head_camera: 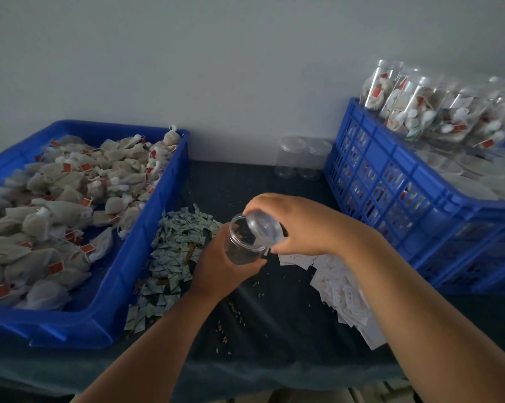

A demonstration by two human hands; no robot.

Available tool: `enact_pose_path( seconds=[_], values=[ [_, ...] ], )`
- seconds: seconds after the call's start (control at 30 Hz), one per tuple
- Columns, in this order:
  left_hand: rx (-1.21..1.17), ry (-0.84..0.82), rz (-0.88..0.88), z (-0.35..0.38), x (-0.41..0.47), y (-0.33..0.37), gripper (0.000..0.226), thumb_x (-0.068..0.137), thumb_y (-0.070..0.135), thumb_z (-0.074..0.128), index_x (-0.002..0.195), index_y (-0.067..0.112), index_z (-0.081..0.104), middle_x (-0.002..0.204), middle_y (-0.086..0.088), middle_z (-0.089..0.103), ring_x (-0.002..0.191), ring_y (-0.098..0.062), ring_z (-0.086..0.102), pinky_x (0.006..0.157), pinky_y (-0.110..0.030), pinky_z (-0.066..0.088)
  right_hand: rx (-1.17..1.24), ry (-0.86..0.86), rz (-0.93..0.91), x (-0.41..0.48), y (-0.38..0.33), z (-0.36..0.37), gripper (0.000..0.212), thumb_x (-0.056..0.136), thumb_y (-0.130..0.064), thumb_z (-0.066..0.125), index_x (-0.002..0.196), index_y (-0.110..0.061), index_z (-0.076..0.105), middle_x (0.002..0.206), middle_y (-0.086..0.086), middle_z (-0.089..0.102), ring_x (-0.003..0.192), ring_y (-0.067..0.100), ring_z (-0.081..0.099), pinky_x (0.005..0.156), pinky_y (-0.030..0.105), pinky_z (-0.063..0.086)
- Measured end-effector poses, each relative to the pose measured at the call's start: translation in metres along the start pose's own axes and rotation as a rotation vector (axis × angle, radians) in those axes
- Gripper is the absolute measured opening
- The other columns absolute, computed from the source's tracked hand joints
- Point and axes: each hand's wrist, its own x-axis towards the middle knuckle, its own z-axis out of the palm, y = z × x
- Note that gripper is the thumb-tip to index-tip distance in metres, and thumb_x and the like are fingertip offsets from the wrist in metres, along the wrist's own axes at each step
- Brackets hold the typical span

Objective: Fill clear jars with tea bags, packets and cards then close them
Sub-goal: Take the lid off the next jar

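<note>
My left hand (pixel 219 266) wraps jar (pixel 239 247); right hand (pixel 300 225) pinches lid (pixel 264 228), tilted at mouth. Jar seems empty, glare obscures. Risk: slick lid slips onto cards (pixel 341 286).

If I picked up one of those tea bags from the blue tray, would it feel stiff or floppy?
Probably floppy: the tea bags sag and crease over one another in the blue tray. Likely light too, since the cloth looks thin and gathered. Their red tags might catch on neighbouring bags as one lifts out.
</note>
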Motion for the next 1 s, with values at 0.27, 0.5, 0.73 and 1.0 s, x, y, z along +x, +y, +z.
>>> enact_pose_path(
  seconds=[0.27,0.5,0.73,1.0],
  values=[
    [-0.112,0.020,-0.052,0.000,0.001,-0.004,0.075,0.062,0.054,0.096,0.124,0.063,0.053,0.121,0.036,0.068,0.109,0.009,0.069,0.088,-0.005,0.049,0.554,0.508,0.589,-0.047,0.031,0.083,0.085,0.076,-0.071,0.079,0.139,-0.045,0.028,0.150,-0.013,0.049,0.139,0.005,0.046,0.115,0.039,0.044],
    [-0.078,-0.001,-0.104,0.002,0.002,-0.013,0.087,0.061,0.065,0.096,0.134,0.052,0.052,0.126,0.034,0.066,0.116,0.008,0.066,0.095,-0.012,0.053,0.191,0.510,0.718,-0.065,0.029,0.172,0.097,0.091,-0.071,0.068,0.164,-0.025,0.025,0.173,0.002,0.029,0.163,0.019,0.014,0.130,0.038,0.011],
    [-0.068,0.000,-0.154,0.000,0.001,-0.009,0.084,0.058,0.072,0.094,0.125,0.071,0.044,0.128,0.040,0.061,0.118,0.012,0.063,0.094,-0.009,0.051,0.048,0.364,0.678,-0.063,0.034,0.174,0.101,0.097,-0.055,0.067,0.171,-0.012,0.013,0.179,0.008,0.015,0.167,0.022,0.001,0.130,0.034,-0.007],
    [-0.074,-0.113,-0.193,-0.015,0.002,-0.020,0.096,0.058,0.067,0.098,0.139,0.047,0.050,0.137,0.028,0.059,0.128,0.012,0.055,0.111,-0.025,0.050,0.049,0.895,0.479,-0.072,0.029,0.163,0.047,0.106,-0.039,0.049,0.131,-0.002,0.064,0.128,0.016,0.068,0.123,0.035,0.061,0.112,0.042,0.039]
  ],
)
